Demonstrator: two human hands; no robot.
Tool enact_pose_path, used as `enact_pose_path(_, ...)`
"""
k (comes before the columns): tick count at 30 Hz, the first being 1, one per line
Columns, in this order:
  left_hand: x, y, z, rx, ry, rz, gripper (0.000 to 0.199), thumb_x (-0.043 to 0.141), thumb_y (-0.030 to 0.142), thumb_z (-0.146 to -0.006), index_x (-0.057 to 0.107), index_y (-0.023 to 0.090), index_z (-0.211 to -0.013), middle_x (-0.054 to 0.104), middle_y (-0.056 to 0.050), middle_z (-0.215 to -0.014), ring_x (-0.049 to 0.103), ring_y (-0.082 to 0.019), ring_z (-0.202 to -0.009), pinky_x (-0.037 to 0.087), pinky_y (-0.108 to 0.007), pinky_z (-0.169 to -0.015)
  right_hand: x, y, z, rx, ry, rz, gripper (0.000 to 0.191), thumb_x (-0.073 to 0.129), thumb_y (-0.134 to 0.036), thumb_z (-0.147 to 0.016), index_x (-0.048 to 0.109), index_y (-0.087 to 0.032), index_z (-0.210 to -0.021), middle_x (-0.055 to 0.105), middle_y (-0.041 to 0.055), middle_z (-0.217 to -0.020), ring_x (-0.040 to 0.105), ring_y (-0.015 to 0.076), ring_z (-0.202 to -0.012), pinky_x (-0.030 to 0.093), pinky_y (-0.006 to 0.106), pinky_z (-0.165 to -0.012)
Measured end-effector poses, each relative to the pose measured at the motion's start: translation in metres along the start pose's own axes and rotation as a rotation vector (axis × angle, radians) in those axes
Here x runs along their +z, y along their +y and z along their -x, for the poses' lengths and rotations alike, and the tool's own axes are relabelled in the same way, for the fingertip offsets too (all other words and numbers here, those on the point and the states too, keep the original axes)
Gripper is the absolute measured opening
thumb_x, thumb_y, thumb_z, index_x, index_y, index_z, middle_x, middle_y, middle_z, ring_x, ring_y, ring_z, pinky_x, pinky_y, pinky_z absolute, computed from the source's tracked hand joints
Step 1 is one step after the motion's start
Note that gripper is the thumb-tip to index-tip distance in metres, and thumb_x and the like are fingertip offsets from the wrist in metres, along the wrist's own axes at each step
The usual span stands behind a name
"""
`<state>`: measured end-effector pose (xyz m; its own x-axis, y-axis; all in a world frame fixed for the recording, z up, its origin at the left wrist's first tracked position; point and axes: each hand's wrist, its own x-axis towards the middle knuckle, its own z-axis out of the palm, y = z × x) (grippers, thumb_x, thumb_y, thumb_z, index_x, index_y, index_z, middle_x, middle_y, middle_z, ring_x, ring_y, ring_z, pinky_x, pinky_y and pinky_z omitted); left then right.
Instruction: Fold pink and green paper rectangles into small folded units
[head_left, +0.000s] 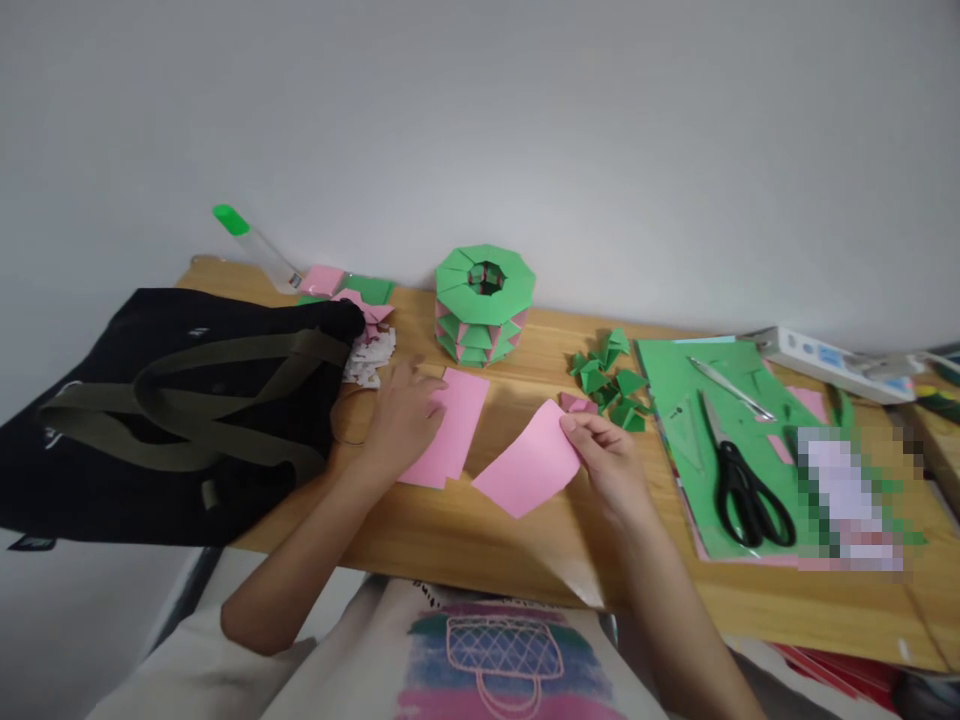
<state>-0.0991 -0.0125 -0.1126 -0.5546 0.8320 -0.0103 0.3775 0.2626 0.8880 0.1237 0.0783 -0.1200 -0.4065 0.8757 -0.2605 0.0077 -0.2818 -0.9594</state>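
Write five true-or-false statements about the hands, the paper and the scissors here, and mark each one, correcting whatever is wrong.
1. The right hand holds a pink sheet. True.
2. The left hand is on the black bag. False: it is at the flat pink sheets.
3. The scissors lie on green paper. True.
4. Green folded pieces lie to the right of the paper model. True.
5. The paper model's top is pink. False: its top is green.
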Motion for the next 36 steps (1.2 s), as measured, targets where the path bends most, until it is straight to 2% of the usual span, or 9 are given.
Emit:
enact_pose_path(2, 0.002, 0.013, 0.006, 0.031, -0.038, 0.005, 0.006, 0.067, 0.020, -0.067, 0.070, 0.020, -0.073, 0.065, -0.009, -0.103, 0.051, -0.028, -0.112, 0.034, -0.042, -0.102, 0.003, -0.006, 0.001, -0.012, -0.024, 0.009, 0.029, 0.077, -0.048, -0.063, 0.072, -0.020, -0.069, 0.061, -0.0006, -0.057, 0.048, 0.0100, -0.051, 0.037, 0.023, -0.049)
enact_pose_path(5, 0.013, 0.036, 0.018, -0.110, -0.487, 0.307, 0.026, 0.060, 0.040, -0.078, 0.065, 0.018, -0.065, 0.063, -0.003, -0.069, 0.059, -0.018, -0.068, 0.047, -0.031, -0.068, 0.011, -0.018, 0.005, -0.035, -0.080, 0.033, 0.025, 0.076, -0.046, -0.066, 0.072, -0.021, -0.065, 0.063, 0.0002, -0.059, 0.050, 0.0110, -0.053, 0.040, 0.024, -0.050)
enact_pose_path(8, 0.029, 0.050, 0.027, -0.240, -0.620, 0.660, 0.040, 0.065, 0.054, -0.072, 0.061, 0.016, -0.063, 0.058, 0.000, -0.062, 0.054, -0.012, -0.057, 0.044, -0.025, -0.056, 0.018, -0.030, 0.011, -0.108, -0.113, 0.060, 0.017, 0.075, -0.040, -0.070, 0.073, -0.023, -0.072, 0.069, 0.0016, -0.071, 0.057, 0.0130, -0.062, 0.045, 0.024, -0.055)
enact_pose_path(14, 0.039, 0.055, 0.031, -0.127, -0.489, 0.602, 0.031, 0.067, 0.046, -0.074, 0.061, 0.016, -0.067, 0.059, 0.001, -0.060, 0.056, -0.011, -0.054, 0.047, -0.023, -0.053, 0.016, -0.040, 0.024, -0.092, -0.037, -0.030, 0.033, 0.079, -0.032, -0.067, 0.069, -0.028, -0.098, 0.067, -0.0011, -0.081, 0.059, 0.0114, -0.066, 0.048, 0.022, -0.056)
enact_pose_path(17, 0.030, 0.048, 0.021, 0.050, -0.408, 0.244, 0.032, 0.050, 0.041, -0.087, 0.062, 0.016, -0.072, 0.065, -0.002, -0.068, 0.062, -0.015, -0.065, 0.050, -0.026, -0.060, 0.008, -0.032, 0.022, 0.044, -0.092, -0.034, 0.027, 0.081, -0.034, -0.063, 0.072, -0.023, -0.086, 0.069, 0.0013, -0.076, 0.059, 0.0135, -0.064, 0.047, 0.025, -0.056)
enact_pose_path(20, 0.020, 0.035, 0.001, 0.294, -0.303, -0.419, 0.027, 0.042, 0.028, -0.092, 0.066, 0.017, -0.091, 0.069, -0.008, -0.099, 0.062, -0.021, -0.099, 0.047, -0.036, -0.090, 0.001, -0.017, 0.014, 0.183, -0.060, -0.117, 0.024, 0.082, -0.037, -0.060, 0.072, -0.020, -0.074, 0.066, -0.0008, -0.064, 0.054, 0.0114, -0.057, 0.042, 0.023, -0.053)
enact_pose_path(23, 0.015, 0.024, -0.016, 0.266, -0.274, -0.597, 0.021, 0.054, 0.020, -0.084, 0.066, 0.013, -0.099, 0.065, -0.015, -0.110, 0.055, -0.032, -0.111, 0.040, -0.049, -0.098, 0.001, -0.003, 0.008, 0.288, -0.078, -0.193, 0.026, 0.084, -0.037, -0.057, 0.071, -0.018, -0.069, 0.065, -0.0021, -0.061, 0.051, 0.0091, -0.052, 0.037, 0.021, -0.050)
enact_pose_path(29, 0.014, 0.007, -0.024, 0.181, -0.211, -0.656, 0.039, 0.068, 0.026, -0.072, 0.064, 0.013, -0.108, 0.061, -0.017, -0.116, 0.052, -0.038, -0.114, 0.039, -0.053, -0.098, 0.022, 0.007, 0.004, 0.386, -0.203, -0.303, 0.028, 0.083, -0.035, -0.055, 0.074, -0.017, -0.073, 0.070, -0.0002, -0.066, 0.056, 0.0099, -0.056, 0.041, 0.022, -0.056)
enact_pose_path(36, 0.011, -0.013, -0.031, 0.100, -0.106, -0.461, 0.041, 0.044, 0.008, -0.076, 0.063, 0.013, -0.111, 0.069, -0.012, -0.107, 0.064, -0.024, -0.097, 0.051, -0.039, -0.087, 0.052, 0.018, -0.013, 0.391, -0.242, -0.500, 0.028, 0.079, -0.035, -0.056, 0.073, -0.021, -0.080, 0.073, 0.0000, -0.084, 0.064, 0.0155, -0.080, 0.046, 0.028, -0.079)
